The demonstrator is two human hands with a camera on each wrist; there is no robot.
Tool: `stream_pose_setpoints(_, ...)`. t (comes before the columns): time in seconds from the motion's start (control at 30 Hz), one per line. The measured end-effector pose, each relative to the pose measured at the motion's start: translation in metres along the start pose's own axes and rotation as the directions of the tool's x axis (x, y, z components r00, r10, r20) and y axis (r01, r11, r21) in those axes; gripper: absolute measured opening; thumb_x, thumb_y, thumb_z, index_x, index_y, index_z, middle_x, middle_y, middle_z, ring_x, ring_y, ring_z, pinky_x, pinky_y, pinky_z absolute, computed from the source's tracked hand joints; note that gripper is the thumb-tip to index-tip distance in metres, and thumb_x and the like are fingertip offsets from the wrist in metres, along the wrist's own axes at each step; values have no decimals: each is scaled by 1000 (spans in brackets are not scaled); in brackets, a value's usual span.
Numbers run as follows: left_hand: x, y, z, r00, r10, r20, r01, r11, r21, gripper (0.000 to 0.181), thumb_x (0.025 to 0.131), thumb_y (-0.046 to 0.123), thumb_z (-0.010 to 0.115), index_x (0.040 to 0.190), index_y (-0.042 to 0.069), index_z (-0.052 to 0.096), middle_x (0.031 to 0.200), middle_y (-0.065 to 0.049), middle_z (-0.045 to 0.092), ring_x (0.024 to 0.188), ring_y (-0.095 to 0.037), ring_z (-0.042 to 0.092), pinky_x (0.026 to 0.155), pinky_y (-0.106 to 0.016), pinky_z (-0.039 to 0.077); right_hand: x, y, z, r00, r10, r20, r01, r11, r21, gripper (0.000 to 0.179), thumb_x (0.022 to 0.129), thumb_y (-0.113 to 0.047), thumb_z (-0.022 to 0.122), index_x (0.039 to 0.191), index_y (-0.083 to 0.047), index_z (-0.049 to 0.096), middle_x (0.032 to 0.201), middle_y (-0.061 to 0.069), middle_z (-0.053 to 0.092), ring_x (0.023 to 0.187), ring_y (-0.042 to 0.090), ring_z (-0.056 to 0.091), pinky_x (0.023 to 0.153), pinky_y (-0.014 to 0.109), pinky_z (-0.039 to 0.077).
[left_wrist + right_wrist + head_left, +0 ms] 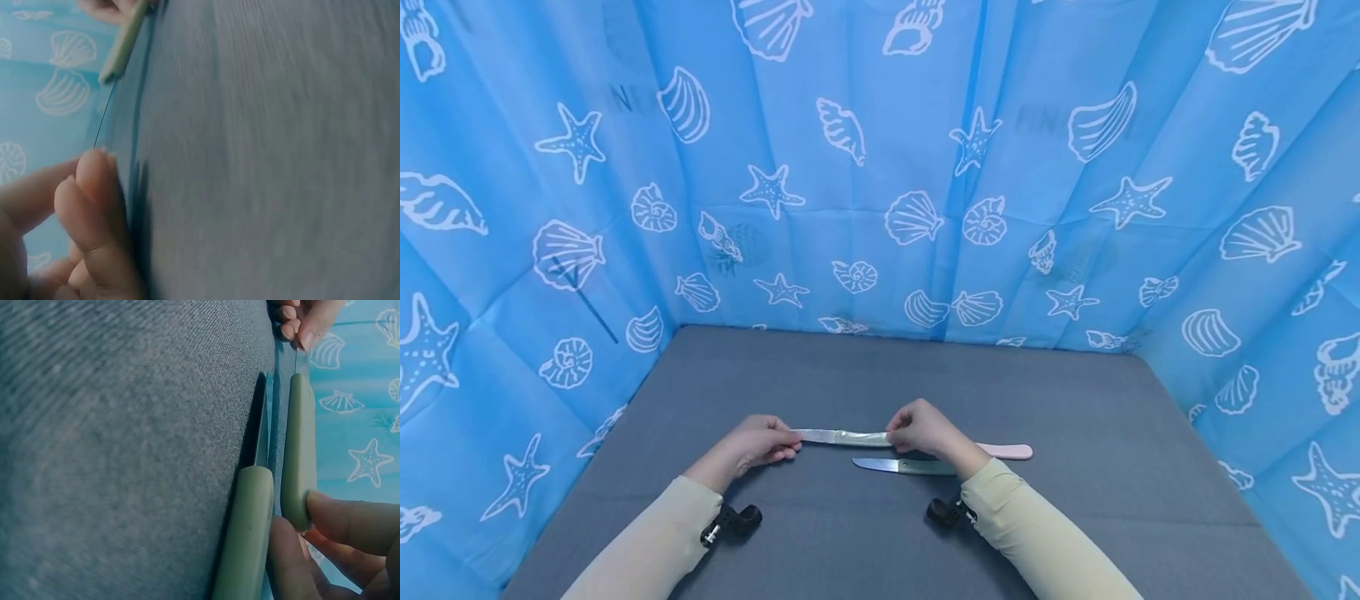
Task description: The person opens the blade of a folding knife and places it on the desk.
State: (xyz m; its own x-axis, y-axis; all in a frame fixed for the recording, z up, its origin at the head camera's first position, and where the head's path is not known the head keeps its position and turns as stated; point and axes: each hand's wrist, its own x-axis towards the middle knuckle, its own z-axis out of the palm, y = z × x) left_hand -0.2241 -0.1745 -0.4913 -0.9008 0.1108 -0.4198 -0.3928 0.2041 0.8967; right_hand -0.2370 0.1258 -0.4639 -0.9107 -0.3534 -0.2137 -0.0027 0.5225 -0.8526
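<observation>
A knife with a pale green handle (861,438) is held level between both hands, slightly above the grey cloth. My left hand (765,440) pinches the tip end of its blade; in the left wrist view the thin blade edge runs from those fingers (94,206) to the handle. The butt of the handle is pinched between thumb and fingers of my right hand (925,429). Nearer to me lies a second green-handled knife (247,531), blade pointing left, its handle end covered by the right wrist in the head view. Beyond that wrist a pink handle (1011,452) shows; its other end is hidden.
Grey cloth (820,533) covers the table. Blue curtains (880,167) with white shells and starfish stand behind it and at both sides. A black wrist camera mount (737,521) sits under the left wrist, another (946,511) under the right.
</observation>
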Motion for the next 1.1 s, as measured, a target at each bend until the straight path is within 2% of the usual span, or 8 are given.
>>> stream_pose_setpoints(0.1, 0, 3, -1, 1000, 23, 3, -24, 985, 171, 14, 94, 11, 70, 88, 0, 66, 76, -7, 69, 57, -7, 62, 54, -19, 50, 0, -2, 1, 1000, 6, -6, -6, 999, -41, 4, 90, 3, 70, 91, 5, 73, 82, 8, 69, 77, 22, 71, 70, 34, 59)
stream_pose_setpoints(0.2, 4, 7, 1, 999, 43, -9, -38, 947, 318, 18, 94, 14, 72, 82, 2, 68, 70, -5, 67, 53, -7, 60, 52, -21, 49, 0, -3, 0, 1000, 10, -14, -11, 997, -77, 3, 90, 2, 71, 89, 4, 73, 81, 8, 69, 75, 22, 71, 69, 33, 59)
stream_pose_setpoints(0.3, 8, 11, 3, 999, 37, -19, -26, 912, 410, 20, 93, 16, 73, 78, 3, 68, 63, -2, 64, 50, -6, 58, 49, -20, 47, -1, -3, 0, 1000, 10, -20, -12, 994, -112, 3, 90, 0, 72, 88, 3, 74, 81, 7, 70, 73, 21, 71, 68, 34, 59)
stream_pose_setpoints(0.5, 10, 16, 2, 1000, -2, -25, 14, 888, 459, 23, 93, 16, 73, 74, 3, 69, 58, -1, 62, 48, -6, 57, 47, -20, 45, 0, -1, 0, 1000, -11, -27, 6, 984, -180, 6, 89, -4, 75, 87, 1, 74, 80, 5, 69, 70, 17, 69, 66, 32, 58)
stream_pose_setpoints(0.73, 7, 14, 1, 999, 0, -37, 18, 883, 469, 27, 94, 21, 73, 72, 5, 68, 59, -2, 63, 49, -8, 57, 49, -22, 45, -1, 0, -1, 999, -17, -37, 10, 982, -188, 5, 90, -5, 73, 89, -1, 74, 81, 4, 68, 71, 16, 68, 68, 32, 58)
stream_pose_setpoints(0.9, 2, 9, 2, 997, 65, -45, -36, 879, 475, 28, 95, 22, 71, 73, 5, 67, 62, -3, 64, 51, -10, 58, 50, -23, 45, -7, -1, -10, 999, -41, -29, 36, 985, -168, 4, 91, -5, 72, 91, -2, 74, 82, 4, 69, 73, 17, 69, 68, 33, 58)
stream_pose_setpoints(1.1, -7, 5, -1, 983, 166, -79, -113, 884, 454, 26, 96, 19, 69, 76, 4, 64, 70, -6, 66, 59, -15, 63, 57, -30, 53, -23, -3, -37, 993, -102, -57, 90, 978, -190, 11, 95, -9, 68, 97, 0, 74, 87, 7, 70, 74, 18, 68, 67, 35, 56)
